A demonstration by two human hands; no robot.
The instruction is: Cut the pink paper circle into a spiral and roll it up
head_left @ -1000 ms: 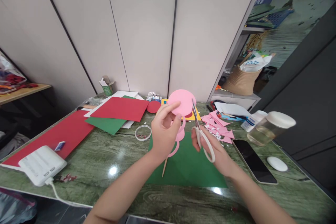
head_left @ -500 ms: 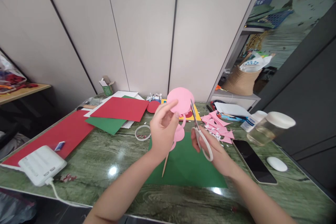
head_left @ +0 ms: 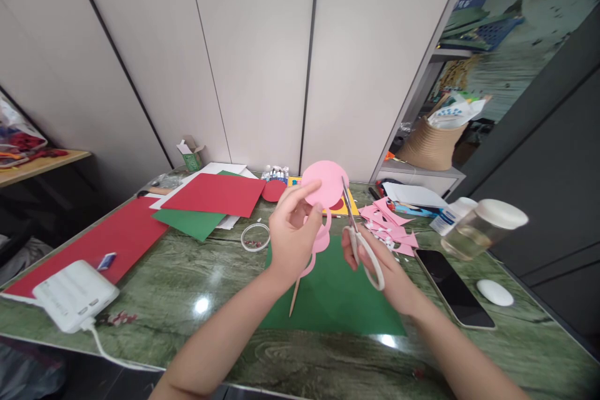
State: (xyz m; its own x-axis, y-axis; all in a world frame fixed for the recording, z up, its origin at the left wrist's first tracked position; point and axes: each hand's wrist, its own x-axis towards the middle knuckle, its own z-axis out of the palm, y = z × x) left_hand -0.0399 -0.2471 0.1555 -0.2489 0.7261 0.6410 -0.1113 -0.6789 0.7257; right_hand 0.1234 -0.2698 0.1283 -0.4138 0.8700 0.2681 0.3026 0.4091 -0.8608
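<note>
Near the front left corner of the worktop (head_left: 182,300), a white device (head_left: 75,295) with a cable overlaps the long red sheet (head_left: 94,244) that runs along the left edge. A small blue-and-white item (head_left: 107,260) lies on that sheet. Toward the back left corner stands an open green-and-white box (head_left: 191,155), with overlapping red, green and white sheets (head_left: 213,194) in front of it. Next come a clear ring (head_left: 255,237) and, nearer the back edge, a red disc (head_left: 274,190). The left hand (head_left: 296,222) pinches the pink paper (head_left: 325,182) between thumb and fingers, its round part raised above the middle of the worktop. Below, a pointed wooden stick (head_left: 294,297) lies by the left edge of the green sheet (head_left: 349,294). The right hand (head_left: 377,262) is closed on the scissors (head_left: 352,219) — fingers around the white handles, blades at the right rim of the round part. Beyond lie pink scraps (head_left: 389,225), then a dark phone (head_left: 454,289), a lidded jar (head_left: 482,230) and — nearest the right edge — a white oval object (head_left: 495,292).
</note>
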